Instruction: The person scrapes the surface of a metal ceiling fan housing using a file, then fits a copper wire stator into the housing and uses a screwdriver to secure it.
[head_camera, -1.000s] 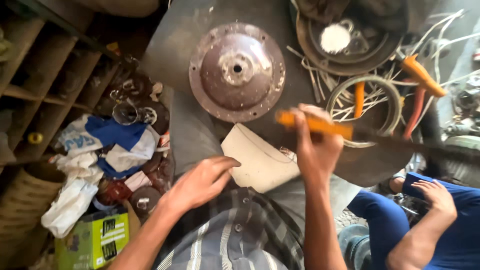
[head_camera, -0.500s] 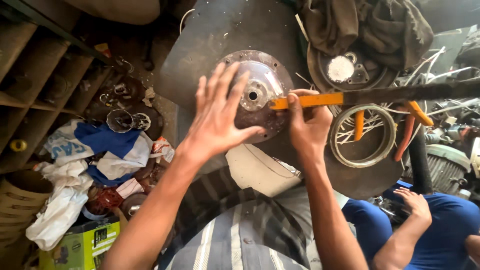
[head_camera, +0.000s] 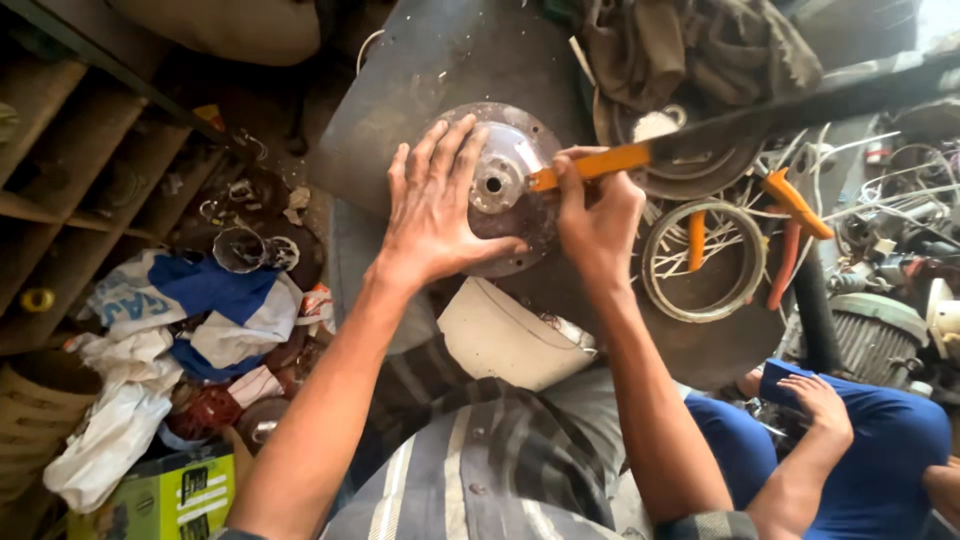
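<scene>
A round metal motor cover with a centre hole lies on a dark metal work surface. My left hand presses flat on its left side, fingers spread. My right hand grips the orange handle of a long tool whose dark shaft runs up to the right; the handle's end rests near the cover's centre hole. A white curved plastic piece sits below the cover, near my striped shirt.
Wooden shelving stands at left above a heap of bags and cloth. A wire coil ring, orange-handled pliers and rags lie at right. Another person in blue sits at lower right.
My left hand rose from near my lap and pressed onto the metal cover. My right hand brought the orange-handled tool in to the cover's centre. The view closed in.
</scene>
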